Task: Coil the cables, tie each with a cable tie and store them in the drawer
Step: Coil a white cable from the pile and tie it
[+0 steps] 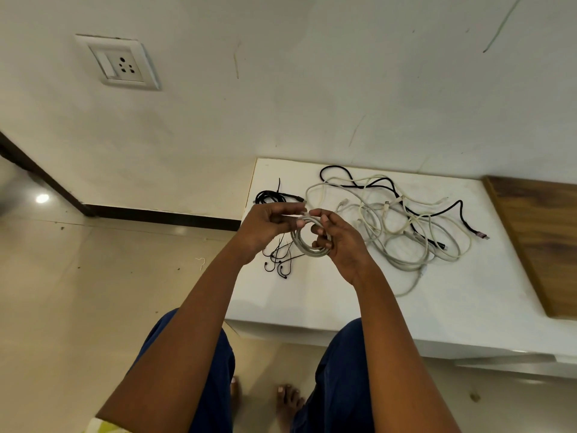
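My right hand [342, 242] grips a small coil of grey-white cable [304, 243] held above the left part of the white table [327, 301]. My left hand [267, 228] pinches the top of that coil with its fingertips. A black coiled cable [270, 196] bound with a cable tie lies on the table behind my left hand. Several thin black cable ties [279, 264] lie loose under my hands. A tangle of white cables [390, 226] and a black braided cable [449, 210] spreads over the middle of the table.
A wooden panel [540, 245] borders the table on the right. The wall rises right behind the table, with a socket plate [120, 64] at the upper left. Tiled floor lies to the left. My legs and bare feet [288, 401] stand at the table's front edge.
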